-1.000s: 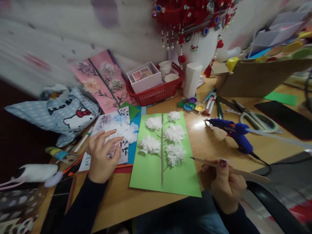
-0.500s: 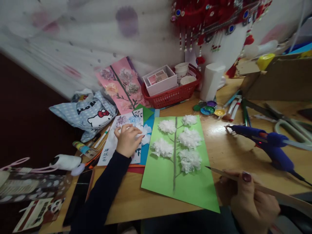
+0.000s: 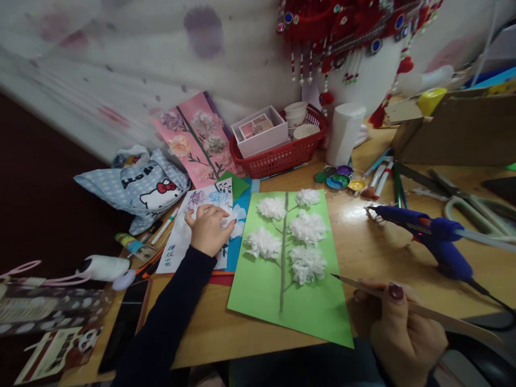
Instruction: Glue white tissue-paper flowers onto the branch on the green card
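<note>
My left hand (image 3: 210, 228) rests palm down on a white sheet (image 3: 173, 263) with painted purple and blue flowers and handwritten characters. Its fingers are spread and slightly bent, with nothing seen in them. Between thumb and fingers, my right hand (image 3: 403, 328) grips a slim paintbrush (image 3: 451, 318) with a dark, pointed tip. That tip points left, over the right side of a green sheet (image 3: 250, 290). Several ruffled white paper flowers (image 3: 308, 227) sit on this sheet around a painted grey stem (image 3: 282, 269).
A blue glue gun (image 3: 427, 231) with a lit red light lies at right, near scissors (image 3: 475, 209) and paint pots (image 3: 338, 180). Behind are a red basket (image 3: 282, 164), a paper roll (image 3: 344, 134) and a pink flower picture (image 3: 193, 140). A phone (image 3: 124, 322) lies at left.
The whole view has shifted slightly, so things appear a little further left. Both hands keep nearly the same pose, and the brush tip stays near the green sheet's right side.
</note>
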Available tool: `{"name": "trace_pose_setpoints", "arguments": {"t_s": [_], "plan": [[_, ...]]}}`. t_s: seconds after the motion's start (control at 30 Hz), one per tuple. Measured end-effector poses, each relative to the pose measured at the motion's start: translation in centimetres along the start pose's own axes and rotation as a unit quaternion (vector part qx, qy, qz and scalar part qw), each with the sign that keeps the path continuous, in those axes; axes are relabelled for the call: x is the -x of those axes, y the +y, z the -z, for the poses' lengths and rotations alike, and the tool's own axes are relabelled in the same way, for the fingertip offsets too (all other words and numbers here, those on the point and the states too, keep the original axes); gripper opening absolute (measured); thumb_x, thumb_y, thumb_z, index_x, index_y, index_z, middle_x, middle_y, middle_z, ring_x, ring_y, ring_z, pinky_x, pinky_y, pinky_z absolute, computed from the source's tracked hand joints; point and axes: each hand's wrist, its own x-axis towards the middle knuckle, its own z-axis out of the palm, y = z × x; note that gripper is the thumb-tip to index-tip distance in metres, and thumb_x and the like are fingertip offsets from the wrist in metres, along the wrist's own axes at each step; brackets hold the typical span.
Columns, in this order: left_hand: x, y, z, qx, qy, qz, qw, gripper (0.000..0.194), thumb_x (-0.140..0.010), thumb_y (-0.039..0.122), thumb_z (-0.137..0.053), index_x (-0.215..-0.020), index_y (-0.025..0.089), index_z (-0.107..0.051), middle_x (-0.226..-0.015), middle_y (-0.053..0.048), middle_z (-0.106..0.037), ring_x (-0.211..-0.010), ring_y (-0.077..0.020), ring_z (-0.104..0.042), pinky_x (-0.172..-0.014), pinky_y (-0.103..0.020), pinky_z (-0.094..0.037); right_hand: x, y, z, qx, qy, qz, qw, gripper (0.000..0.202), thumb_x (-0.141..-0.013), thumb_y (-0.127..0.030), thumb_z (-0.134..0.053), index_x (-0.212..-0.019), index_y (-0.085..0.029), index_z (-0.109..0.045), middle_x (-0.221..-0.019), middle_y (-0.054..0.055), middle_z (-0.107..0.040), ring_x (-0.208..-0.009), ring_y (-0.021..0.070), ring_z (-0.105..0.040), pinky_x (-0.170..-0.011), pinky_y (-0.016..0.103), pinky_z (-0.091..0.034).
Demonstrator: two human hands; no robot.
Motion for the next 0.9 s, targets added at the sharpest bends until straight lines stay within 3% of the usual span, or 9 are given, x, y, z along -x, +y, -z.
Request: {"name": "trace_pose_setpoints", "arguments": {"t_s": [0.1, 0.27, 0.4, 0.57, 0.73, 0.9], "plan": [[-0.1, 0.4, -0.6, -0.024, -0.001, -0.018, 1.0, 0.021, -0.088, 0.021, -0.051, -0.076, 0.017, -0.068, -0.099, -0.006, -0.072, -0.116, -0.0318, -0.05, -0.102, -0.061, -0.016, 0.0, -0.1, 0.0, -0.004, 0.002, 0.002, 1.0, 0.041, -0.098, -0.039, -0.042, -0.074, -0.018, -0.066, -0.056, 0.002, -0.063, -0.053, 0.0159, -0.06, -0.057, 0.028, -0.043], [-0.2, -0.2, -0.6, 0.014, 0.014, 0.022, 1.0, 0.017, -0.083, 0.019, -0.055, -0.072, 0.019, -0.069, -0.095, -0.002, -0.074, -0.114, -0.0311, -0.053, -0.104, -0.061, -0.016, -0.1, -0.3, 0.2, -0.003, -0.006, 0.001, 1.0, 0.045, -0.098, -0.042, -0.039, -0.07, -0.018, -0.066, -0.057, 0.002, -0.064, -0.053, 0.0152, -0.06, -0.056, 0.027, -0.043], [-0.1, -1.1, 0.1, 0.09, 0.023, 0.057, 0.994, 0.014, -0.076, 0.02, -0.059, -0.073, 0.023, -0.072, -0.093, -0.003, -0.075, -0.109, -0.0277, -0.059, -0.104, -0.051, -0.031, 0.0, -0.1, 0.2, 0.006, -0.009, -0.008, 1.0, 0.047, -0.098, -0.045, -0.04, -0.069, -0.018, -0.065, -0.056, 0.002, -0.064, -0.051, 0.0147, -0.059, -0.054, 0.027, -0.042], [0.5, -1.0, 1.5, 0.216, 0.014, 0.046, 0.975, 0.015, -0.073, 0.027, -0.06, -0.077, 0.022, -0.073, -0.09, -0.004, -0.075, -0.096, -0.0236, -0.066, -0.096, -0.038, -0.046, 0.4, 0.2, -0.2, -0.029, 0.011, -0.013, 0.999, 0.042, -0.098, -0.041, -0.043, -0.071, -0.018, -0.067, -0.058, 0.001, -0.065, -0.053, 0.0133, -0.06, -0.055, 0.025, -0.044], [2.4, 1.8, 3.4, 0.321, -0.067, 0.036, 0.944, 0.015, -0.074, 0.031, -0.063, -0.081, 0.022, -0.072, -0.09, -0.002, -0.073, -0.091, -0.022, -0.067, -0.088, -0.033, -0.05, 0.4, -0.2, -0.4, -0.048, 0.026, -0.005, 0.998, 0.042, -0.098, -0.037, -0.041, -0.071, -0.017, -0.066, -0.055, 0.0, -0.062, -0.051, 0.0122, -0.06, -0.052, 0.023, -0.045], [6.2, 7.1, 3.3, 0.419, -0.158, -0.053, 0.892, 0.011, -0.08, 0.025, -0.06, -0.081, 0.021, -0.07, -0.089, -0.003, -0.069, -0.089, -0.0188, -0.063, -0.086, -0.033, -0.049, 0.4, -0.9, -0.5, -0.119, 0.043, -0.036, 0.991, 0.041, -0.098, -0.036, -0.042, -0.072, -0.016, -0.066, -0.053, 0.0, -0.06, -0.048, 0.0124, -0.058, -0.049, 0.024, -0.045]]}}
